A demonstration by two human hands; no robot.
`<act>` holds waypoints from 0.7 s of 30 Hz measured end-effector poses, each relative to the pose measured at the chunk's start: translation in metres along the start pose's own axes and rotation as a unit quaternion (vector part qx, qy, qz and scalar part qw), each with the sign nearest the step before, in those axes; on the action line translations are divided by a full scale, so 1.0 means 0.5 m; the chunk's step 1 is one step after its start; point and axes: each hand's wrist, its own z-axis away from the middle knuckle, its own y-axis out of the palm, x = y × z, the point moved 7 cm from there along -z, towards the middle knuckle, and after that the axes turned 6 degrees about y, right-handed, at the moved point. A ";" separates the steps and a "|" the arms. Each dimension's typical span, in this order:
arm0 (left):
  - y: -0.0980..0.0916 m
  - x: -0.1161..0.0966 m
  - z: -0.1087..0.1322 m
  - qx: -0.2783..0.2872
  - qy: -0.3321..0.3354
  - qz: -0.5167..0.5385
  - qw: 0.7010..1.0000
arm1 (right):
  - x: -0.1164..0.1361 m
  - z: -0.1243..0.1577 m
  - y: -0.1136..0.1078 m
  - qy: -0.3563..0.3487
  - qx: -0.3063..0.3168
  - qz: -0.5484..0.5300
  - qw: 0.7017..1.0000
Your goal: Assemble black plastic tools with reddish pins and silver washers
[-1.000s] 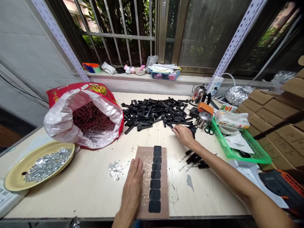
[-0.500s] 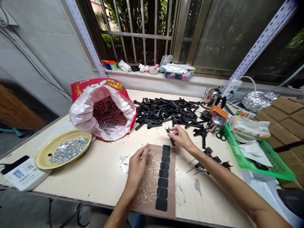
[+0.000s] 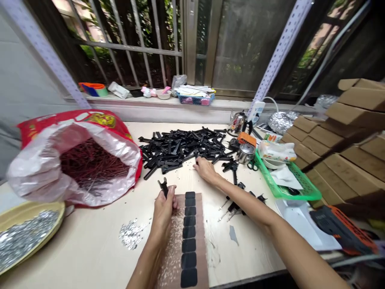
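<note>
My left hand [image 3: 165, 206] is closed around a black plastic part [image 3: 163, 187], whose forked end points up and away from me. Beneath that hand lies a brown board [image 3: 203, 237] bearing a column of black rounded squares [image 3: 189, 231]. My right hand [image 3: 206, 170] reaches to the front edge of a heap of black plastic parts [image 3: 180, 146]. Its fingers are drawn together close to the table; whatever they pinch is hidden. Small silvery washers [image 3: 132, 233] are scattered left of my left hand.
A red-and-white sack [image 3: 33, 168] of reddish rods and a yellow dish [image 3: 57, 220] of silvery pieces stand left. A green basket [image 3: 303, 194], a steel pot [image 3: 246, 152], scissors [image 3: 253, 165] and cardboard boxes [image 3: 337, 168] are right. Assembled black pieces with metal rods [image 3: 237, 204] lie by my right forearm.
The black part has passed from my right hand to my left, which has closed on it. My right hand has moved away to the heap. The view has swung right.
</note>
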 end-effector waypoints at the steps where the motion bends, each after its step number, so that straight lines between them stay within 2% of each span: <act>1: 0.004 0.003 0.001 0.010 -0.003 -0.008 1.000 | -0.002 0.006 0.001 -0.005 0.009 0.013 1.000; 3: 0.010 0.008 0.003 0.019 0.001 -0.024 1.000 | -0.019 0.028 -0.017 -0.020 0.030 0.028 0.999; 5: 0.010 0.011 0.003 0.016 0.015 -0.044 0.999 | -0.053 0.068 -0.060 -0.057 0.057 0.045 0.996; 6: 0.011 0.013 0.002 0.015 0.022 -0.052 0.998 | -0.077 0.095 -0.088 -0.078 0.072 0.055 0.993; 8: 0.015 0.018 0.004 0.018 0.027 -0.057 0.998 | -0.122 0.164 -0.137 -0.167 0.113 0.122 0.972; 10: 0.023 0.022 0.008 0.027 0.028 -0.064 0.997 | -0.182 0.231 -0.168 -0.175 0.143 0.200 0.953; 12: 0.028 0.019 0.013 0.031 0.037 -0.097 0.994 | -0.231 0.289 -0.168 -0.165 0.176 0.262 0.934; 14: 0.025 0.011 0.017 0.019 0.056 -0.151 0.987 | -0.250 0.332 -0.143 -0.178 0.193 0.290 0.920; 18: 0.005 -0.004 0.013 -0.015 0.102 -0.243 0.964 | -0.228 0.356 -0.092 -0.236 0.168 0.272 0.918; 21: -0.006 -0.006 0.006 -0.024 0.128 -0.253 0.959 | -0.208 0.340 -0.086 -0.242 0.153 0.249 0.925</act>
